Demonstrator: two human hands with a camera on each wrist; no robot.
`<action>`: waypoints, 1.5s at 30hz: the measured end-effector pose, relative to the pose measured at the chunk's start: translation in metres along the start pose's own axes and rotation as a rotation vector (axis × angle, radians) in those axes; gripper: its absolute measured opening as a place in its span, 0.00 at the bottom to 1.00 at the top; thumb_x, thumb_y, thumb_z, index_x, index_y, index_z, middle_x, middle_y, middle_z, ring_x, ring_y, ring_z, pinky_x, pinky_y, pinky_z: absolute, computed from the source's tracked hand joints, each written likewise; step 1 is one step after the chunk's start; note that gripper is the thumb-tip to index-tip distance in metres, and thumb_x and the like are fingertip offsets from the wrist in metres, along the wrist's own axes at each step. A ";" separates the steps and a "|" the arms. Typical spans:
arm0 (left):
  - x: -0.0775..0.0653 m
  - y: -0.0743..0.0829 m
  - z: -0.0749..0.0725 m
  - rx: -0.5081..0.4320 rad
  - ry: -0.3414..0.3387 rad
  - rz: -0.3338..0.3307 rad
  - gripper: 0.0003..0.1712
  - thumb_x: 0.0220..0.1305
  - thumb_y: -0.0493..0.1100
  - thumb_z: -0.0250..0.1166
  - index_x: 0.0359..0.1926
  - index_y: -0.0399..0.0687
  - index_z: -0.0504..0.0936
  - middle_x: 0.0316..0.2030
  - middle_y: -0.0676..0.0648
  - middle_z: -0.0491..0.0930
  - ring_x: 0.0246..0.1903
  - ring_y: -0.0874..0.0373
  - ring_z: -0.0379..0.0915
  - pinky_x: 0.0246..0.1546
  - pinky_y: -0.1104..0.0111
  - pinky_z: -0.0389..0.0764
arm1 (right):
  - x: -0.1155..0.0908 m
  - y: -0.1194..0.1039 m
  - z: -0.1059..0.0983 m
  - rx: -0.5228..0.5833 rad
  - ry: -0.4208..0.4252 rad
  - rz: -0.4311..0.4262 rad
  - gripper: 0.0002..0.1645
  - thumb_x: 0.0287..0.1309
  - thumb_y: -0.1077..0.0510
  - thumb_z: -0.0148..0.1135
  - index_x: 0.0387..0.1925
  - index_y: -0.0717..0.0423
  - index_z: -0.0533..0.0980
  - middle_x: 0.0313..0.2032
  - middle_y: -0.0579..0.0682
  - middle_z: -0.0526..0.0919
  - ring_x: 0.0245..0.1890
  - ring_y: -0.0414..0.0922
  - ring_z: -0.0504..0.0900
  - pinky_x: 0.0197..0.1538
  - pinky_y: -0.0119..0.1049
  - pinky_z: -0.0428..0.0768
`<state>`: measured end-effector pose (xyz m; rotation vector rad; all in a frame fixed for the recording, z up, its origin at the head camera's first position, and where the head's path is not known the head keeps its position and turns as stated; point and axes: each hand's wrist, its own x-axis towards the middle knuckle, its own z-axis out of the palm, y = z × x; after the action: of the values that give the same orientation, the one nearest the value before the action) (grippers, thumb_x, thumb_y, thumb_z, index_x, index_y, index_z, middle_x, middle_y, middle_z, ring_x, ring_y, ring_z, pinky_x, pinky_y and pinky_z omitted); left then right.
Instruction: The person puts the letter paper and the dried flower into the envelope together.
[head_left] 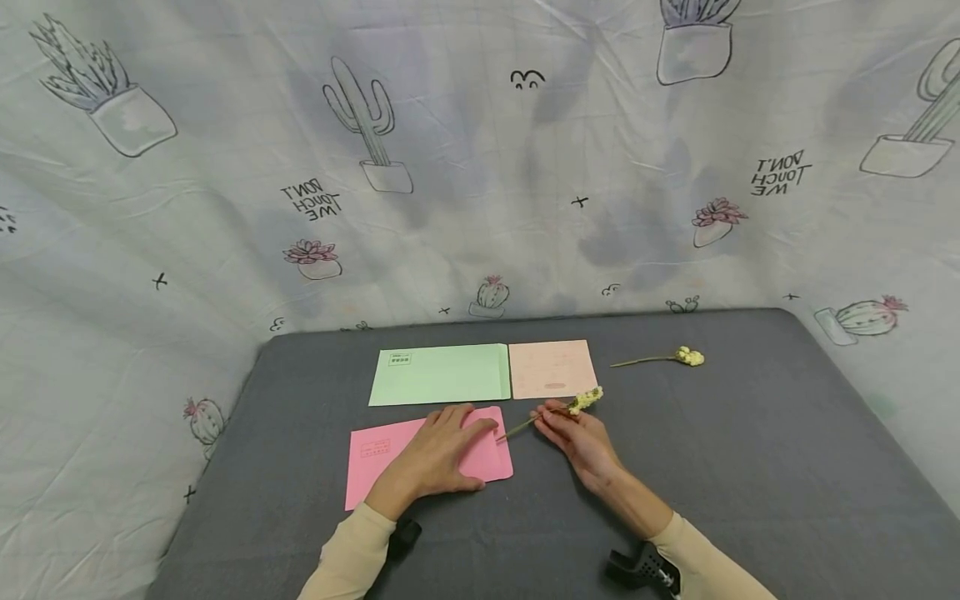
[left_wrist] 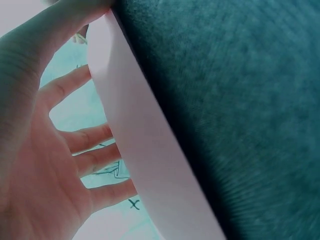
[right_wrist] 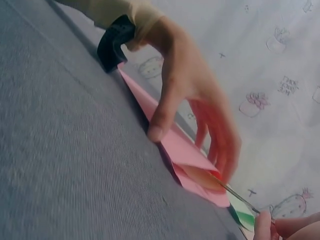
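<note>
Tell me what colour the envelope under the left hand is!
The envelope is pink, clearest in the head view.

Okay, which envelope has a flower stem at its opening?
The pink envelope, nearest of the three, gripped by the left hand. The right hand holds a flower's stem at its mouth; no stem meets the green envelope or peach envelope beyond.

I've got a bright pink envelope (head_left: 384, 458), then a mint green envelope (head_left: 442, 377), a pale peach envelope (head_left: 553, 367)! Yellow heads on both flower sprigs (head_left: 585, 400), plain grey across the desk (head_left: 712, 467), cream sleeves (head_left: 348, 550), and I'm seeing a whitish cloth (head_left: 465, 167) patterned with dark-outlined cacti, pink succulents and black lettering!
</note>
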<state>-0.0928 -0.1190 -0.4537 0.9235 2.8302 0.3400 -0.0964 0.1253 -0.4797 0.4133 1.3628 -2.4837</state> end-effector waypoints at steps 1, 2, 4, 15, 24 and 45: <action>0.000 0.000 0.000 0.002 0.002 0.001 0.47 0.44 0.63 0.76 0.66 0.62 0.69 0.62 0.42 0.68 0.62 0.45 0.63 0.64 0.47 0.63 | 0.000 0.001 0.002 0.010 -0.007 0.003 0.17 0.66 0.74 0.51 0.55 0.75 0.66 0.45 0.56 0.83 0.45 0.43 0.85 0.57 0.37 0.77; 0.000 0.000 0.000 0.003 0.003 0.003 0.48 0.44 0.63 0.76 0.67 0.62 0.69 0.62 0.42 0.68 0.62 0.45 0.63 0.64 0.47 0.63 | -0.001 0.002 0.004 0.030 -0.008 0.007 0.16 0.66 0.74 0.51 0.55 0.74 0.67 0.45 0.56 0.83 0.45 0.43 0.85 0.57 0.37 0.77; -0.001 0.000 0.001 0.003 0.005 0.005 0.48 0.44 0.63 0.77 0.67 0.62 0.69 0.62 0.42 0.68 0.62 0.45 0.64 0.64 0.47 0.63 | -0.001 0.003 0.007 0.068 -0.011 0.013 0.15 0.67 0.74 0.50 0.54 0.74 0.67 0.45 0.57 0.83 0.45 0.44 0.85 0.58 0.38 0.77; -0.001 -0.001 0.001 0.007 0.025 0.024 0.47 0.45 0.63 0.77 0.66 0.61 0.69 0.61 0.43 0.68 0.60 0.45 0.65 0.63 0.48 0.64 | -0.002 0.008 0.013 0.132 0.002 0.023 0.12 0.69 0.72 0.49 0.52 0.70 0.67 0.41 0.53 0.82 0.45 0.45 0.85 0.59 0.38 0.75; -0.001 -0.001 0.001 -0.013 0.017 0.017 0.47 0.44 0.62 0.77 0.66 0.60 0.69 0.62 0.41 0.68 0.62 0.44 0.64 0.63 0.47 0.64 | -0.003 0.019 0.026 0.101 0.013 0.025 0.12 0.68 0.72 0.49 0.52 0.73 0.67 0.42 0.56 0.81 0.47 0.44 0.84 0.59 0.39 0.76; -0.001 -0.002 -0.001 -0.021 0.011 0.016 0.47 0.45 0.62 0.77 0.66 0.60 0.70 0.62 0.41 0.68 0.61 0.45 0.64 0.63 0.48 0.64 | -0.009 0.013 0.022 -0.031 -0.128 0.081 0.24 0.70 0.63 0.54 0.61 0.74 0.64 0.55 0.61 0.78 0.54 0.46 0.80 0.62 0.41 0.73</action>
<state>-0.0932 -0.1210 -0.4535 0.9429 2.8247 0.3766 -0.0854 0.1006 -0.4753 0.2911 1.3057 -2.3769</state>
